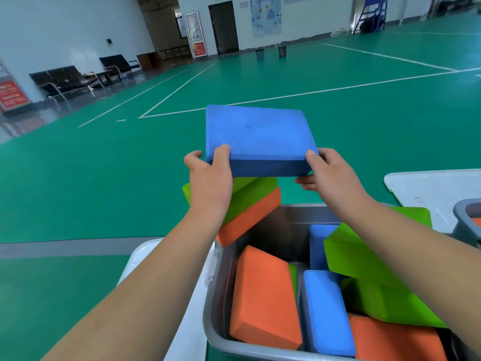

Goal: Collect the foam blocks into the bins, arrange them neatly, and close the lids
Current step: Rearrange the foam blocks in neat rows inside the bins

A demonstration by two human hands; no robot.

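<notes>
- Head view: the left hand (208, 178) and the right hand (333, 175) are apart, and each grips a near corner of one blue foam block (256, 136), with the thumb on its top face and the fingers curled beneath.
- The block is held flat between the hands, above the green floor (104, 191) and just beyond the far rim of the grey bin (283, 225).
- Under the left hand, a green block (250, 196) lies on an orange block (250, 220). Both are tilted and lean over the bin's far left corner.
- Below the forearms the open bin holds a loose jumble. A large orange block (263, 298) is nearer the left arm and a blue block (328, 311) is beside it.
- Two green blocks (359, 254) are stacked crookedly under the right forearm, and another orange block (395, 340) lies at the near right.
- A white lid (192, 334) lies on the floor outside the left forearm.
- A second white lid (437, 188) lies right of the right hand, touching a second bin (463, 212) at the frame edge.
</notes>
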